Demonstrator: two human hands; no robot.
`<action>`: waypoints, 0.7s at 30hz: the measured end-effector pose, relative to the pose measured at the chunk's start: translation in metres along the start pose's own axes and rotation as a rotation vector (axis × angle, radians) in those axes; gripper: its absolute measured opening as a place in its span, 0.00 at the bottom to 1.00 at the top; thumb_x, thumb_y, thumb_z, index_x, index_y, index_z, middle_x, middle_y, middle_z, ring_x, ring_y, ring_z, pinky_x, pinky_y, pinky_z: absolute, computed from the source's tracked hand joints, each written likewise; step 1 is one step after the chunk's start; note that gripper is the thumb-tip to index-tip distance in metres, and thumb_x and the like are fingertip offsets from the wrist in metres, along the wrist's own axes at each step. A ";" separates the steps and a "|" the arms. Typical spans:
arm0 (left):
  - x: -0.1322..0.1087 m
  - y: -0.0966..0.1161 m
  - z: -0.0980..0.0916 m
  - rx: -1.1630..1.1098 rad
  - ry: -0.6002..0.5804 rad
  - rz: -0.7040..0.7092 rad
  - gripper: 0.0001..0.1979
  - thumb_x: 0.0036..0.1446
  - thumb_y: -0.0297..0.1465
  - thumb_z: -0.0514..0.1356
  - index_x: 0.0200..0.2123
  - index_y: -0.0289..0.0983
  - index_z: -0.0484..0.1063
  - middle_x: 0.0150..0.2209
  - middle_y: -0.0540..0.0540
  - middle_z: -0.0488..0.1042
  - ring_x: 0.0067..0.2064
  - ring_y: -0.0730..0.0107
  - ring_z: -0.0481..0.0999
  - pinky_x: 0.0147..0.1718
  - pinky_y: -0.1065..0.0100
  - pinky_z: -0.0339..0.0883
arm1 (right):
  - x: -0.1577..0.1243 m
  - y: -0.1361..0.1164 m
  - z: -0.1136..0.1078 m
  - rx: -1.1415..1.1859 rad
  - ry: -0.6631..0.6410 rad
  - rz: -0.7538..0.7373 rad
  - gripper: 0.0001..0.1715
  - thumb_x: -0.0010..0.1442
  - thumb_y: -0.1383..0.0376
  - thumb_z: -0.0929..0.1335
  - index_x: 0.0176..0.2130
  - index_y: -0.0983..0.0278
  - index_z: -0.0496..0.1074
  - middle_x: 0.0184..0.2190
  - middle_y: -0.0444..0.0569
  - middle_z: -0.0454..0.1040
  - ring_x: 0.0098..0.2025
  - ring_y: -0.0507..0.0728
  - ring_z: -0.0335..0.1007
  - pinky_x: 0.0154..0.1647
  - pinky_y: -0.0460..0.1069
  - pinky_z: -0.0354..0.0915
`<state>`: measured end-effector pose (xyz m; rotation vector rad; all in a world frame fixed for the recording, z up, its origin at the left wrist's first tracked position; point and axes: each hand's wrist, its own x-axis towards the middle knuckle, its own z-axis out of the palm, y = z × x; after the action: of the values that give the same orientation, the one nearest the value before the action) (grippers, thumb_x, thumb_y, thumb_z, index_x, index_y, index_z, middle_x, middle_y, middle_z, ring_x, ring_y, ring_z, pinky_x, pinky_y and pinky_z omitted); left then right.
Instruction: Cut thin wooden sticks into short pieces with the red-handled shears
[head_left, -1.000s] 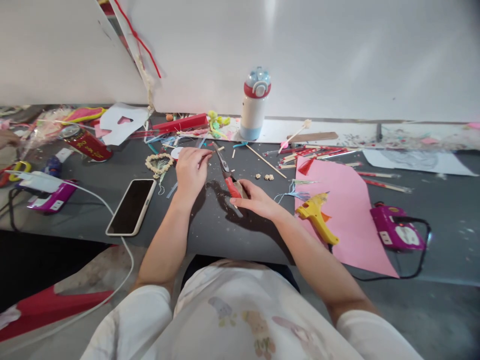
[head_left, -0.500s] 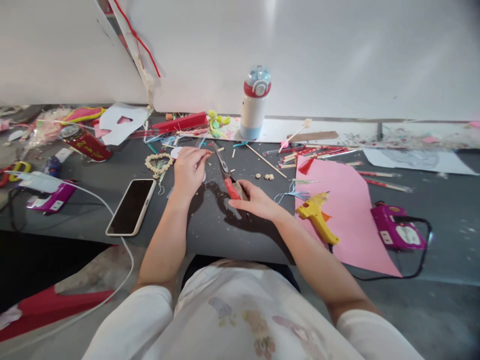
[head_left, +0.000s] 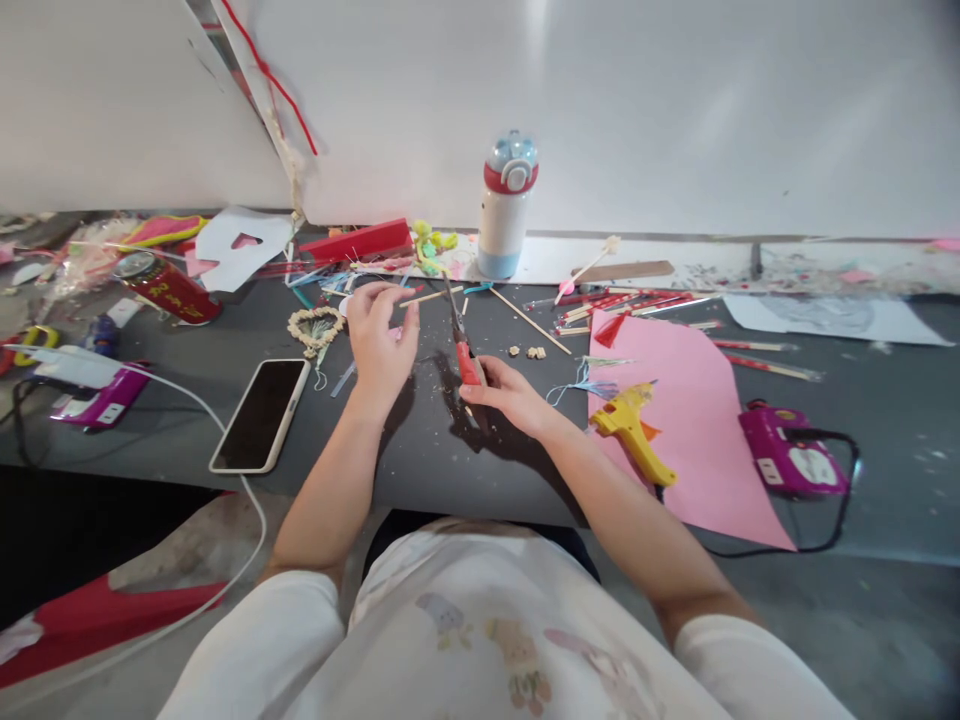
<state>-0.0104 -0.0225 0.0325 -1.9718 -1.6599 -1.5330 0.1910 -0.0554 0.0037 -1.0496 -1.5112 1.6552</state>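
Observation:
My right hand (head_left: pixel 502 395) is wrapped round red-handled pliers (head_left: pixel 466 360), whose jaws point away from me. Between the thumb and forefinger of my left hand (head_left: pixel 381 335) runs a thin wooden stick (head_left: pixel 433 296); its right end meets the jaw tips, and how firmly it is held is hard to see. The other left fingers are loosely curled. Short stick bits lie just beyond the pliers, with a longer wooden stick (head_left: pixel 531 320) to their right. Left of my left hand rests a heart-shaped beaded ring (head_left: pixel 315 330) with a tassel.
A bottle (head_left: pixel 502 215) stands at the back by the white panel. On the left are a phone (head_left: pixel 261 415) and a red can (head_left: pixel 169 290). A yellow glue gun (head_left: pixel 637 430) lies on pink paper (head_left: pixel 712 440), beside a purple box (head_left: pixel 795 455) with a cable.
My left thumb and forefinger have spread from a tight pinch, and more of the stick shows. The pliers have turned more upright, with their jaws now at the stick's right end.

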 end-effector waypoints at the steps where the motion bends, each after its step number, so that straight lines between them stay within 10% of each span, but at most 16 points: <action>1: -0.003 0.004 0.003 -0.035 -0.015 -0.041 0.12 0.63 0.40 0.58 0.37 0.38 0.74 0.40 0.43 0.75 0.43 0.64 0.74 0.45 0.62 0.68 | 0.001 0.000 0.000 0.061 0.014 0.014 0.25 0.49 0.50 0.74 0.39 0.62 0.67 0.31 0.43 0.67 0.34 0.54 0.65 0.38 0.51 0.61; 4: -0.014 0.015 0.014 -0.245 -0.268 -0.211 0.15 0.63 0.43 0.56 0.34 0.38 0.72 0.30 0.49 0.75 0.31 0.71 0.73 0.35 0.67 0.69 | 0.003 -0.002 0.001 0.194 0.044 0.046 0.26 0.47 0.51 0.75 0.39 0.63 0.67 0.32 0.44 0.68 0.35 0.55 0.67 0.41 0.53 0.63; 12: -0.021 0.022 0.020 -0.643 -0.810 -0.447 0.32 0.50 0.55 0.64 0.45 0.33 0.75 0.42 0.39 0.80 0.43 0.61 0.79 0.44 0.62 0.71 | 0.005 0.000 0.001 0.283 0.036 -0.006 0.25 0.47 0.56 0.76 0.42 0.63 0.70 0.35 0.45 0.71 0.38 0.56 0.68 0.49 0.56 0.64; 21: -0.015 0.029 0.016 -0.936 -0.862 -0.614 0.27 0.41 0.47 0.73 0.38 0.33 0.77 0.36 0.43 0.81 0.43 0.59 0.80 0.50 0.57 0.71 | 0.004 0.005 0.004 0.265 0.051 -0.054 0.28 0.49 0.55 0.76 0.47 0.63 0.70 0.43 0.48 0.72 0.46 0.57 0.68 0.55 0.57 0.63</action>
<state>0.0242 -0.0334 0.0273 -3.1418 -2.2589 -2.1032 0.1857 -0.0540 -0.0016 -0.8930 -1.2352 1.7215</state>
